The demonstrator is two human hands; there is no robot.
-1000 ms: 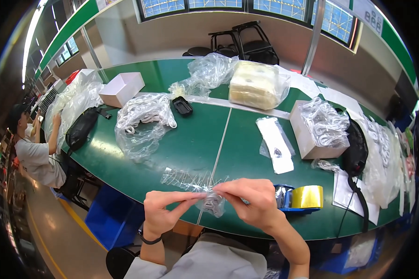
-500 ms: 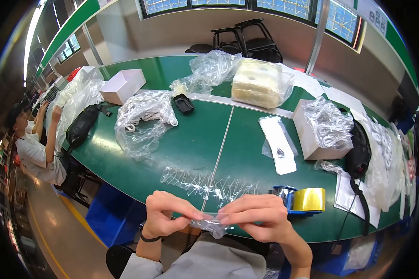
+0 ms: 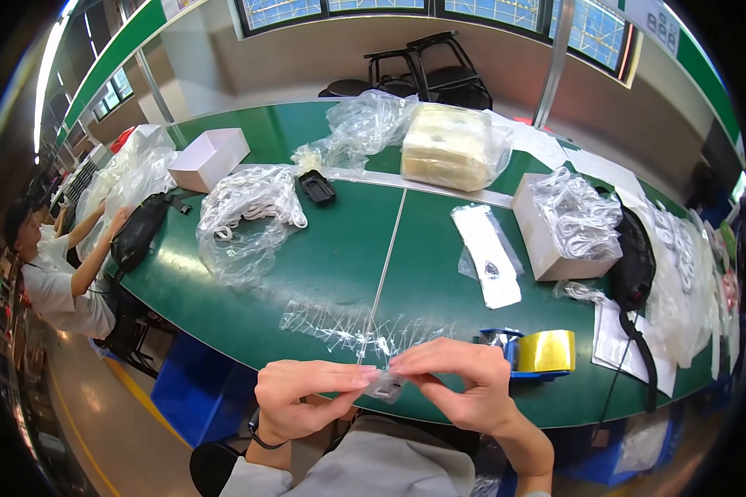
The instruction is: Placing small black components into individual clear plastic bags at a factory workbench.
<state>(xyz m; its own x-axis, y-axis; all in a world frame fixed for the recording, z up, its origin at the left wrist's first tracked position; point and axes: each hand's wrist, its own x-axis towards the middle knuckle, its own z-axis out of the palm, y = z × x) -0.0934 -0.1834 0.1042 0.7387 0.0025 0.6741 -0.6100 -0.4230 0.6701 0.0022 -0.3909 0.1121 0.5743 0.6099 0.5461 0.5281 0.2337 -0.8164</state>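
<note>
Between my hands, just off the table's front edge, is a small clear plastic bag point(image 3: 383, 388). My left hand point(image 3: 311, 398) pinches its left top edge with thumb and forefinger. With its thumb and fingertips, my right hand point(image 3: 460, 383) grips the right side; what lies inside the bag is too small to make out. Just beyond my hands, thin clear strips or ties point(image 3: 365, 330) lie scattered in a row on the green table. To the right of my right hand stands a blue tape dispenser point(image 3: 539, 375) with a roll of yellow tape point(image 3: 549, 351).
A box of bagged white cables point(image 3: 547, 258) stands at the right beside a black pouch point(image 3: 634, 265). A white sheet stack point(image 3: 489, 261) lies left of it. Farther back are a wrapped yellowish bundle point(image 3: 443, 149) and bagged cables point(image 3: 253, 199). A co-worker point(image 3: 62, 277) sits at far left.
My hands have drawn slightly closer together, and the clear bag looks more bunched between them. My view has shifted a little. The co-worker's hands have come lower.
</note>
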